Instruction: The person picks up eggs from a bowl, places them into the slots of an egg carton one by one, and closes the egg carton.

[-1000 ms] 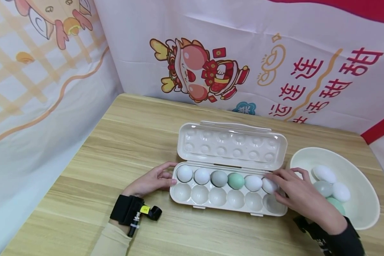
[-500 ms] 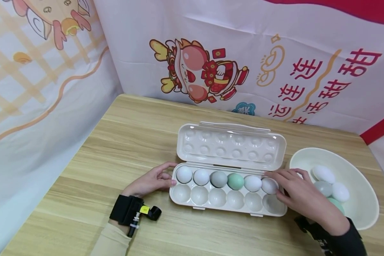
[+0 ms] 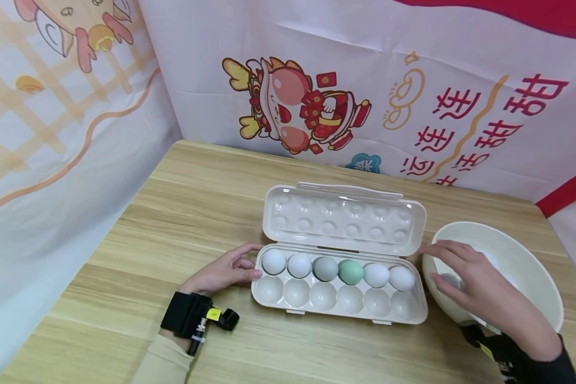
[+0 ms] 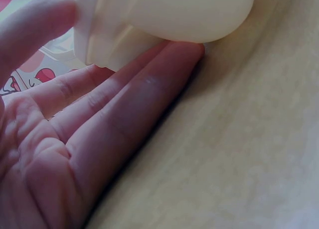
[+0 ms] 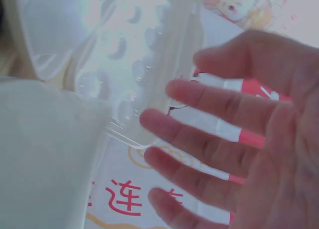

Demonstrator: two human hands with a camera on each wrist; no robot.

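Note:
A cream plastic egg box [image 3: 336, 313] lies open on the table, its lid [image 3: 345, 221] tipped back. Several eggs fill its back row: two white ones at the left, a grey egg [image 3: 325, 269], a green egg [image 3: 351, 272], then two white ones at the right. The front-row cups are bare. At the box's left end my left hand [image 3: 223, 272] holds it, thumb on the rim and fingers [image 4: 139, 97] low under the edge. Over the near-left side of the cream bowl [image 3: 533, 266] is my right hand [image 3: 482, 285], its fingers spread and holding nothing.
The bowl stands right of the box; my right hand hides most of its contents. The wooden table [image 3: 173, 213] stretches left and in front of the box. A printed cloth [image 3: 197, 80] hangs along the table's back edge.
My right hand has come off the white egg at the row's right end, which now sits in its cup, and has moved right over the bowl. The left hand keeps its hold.

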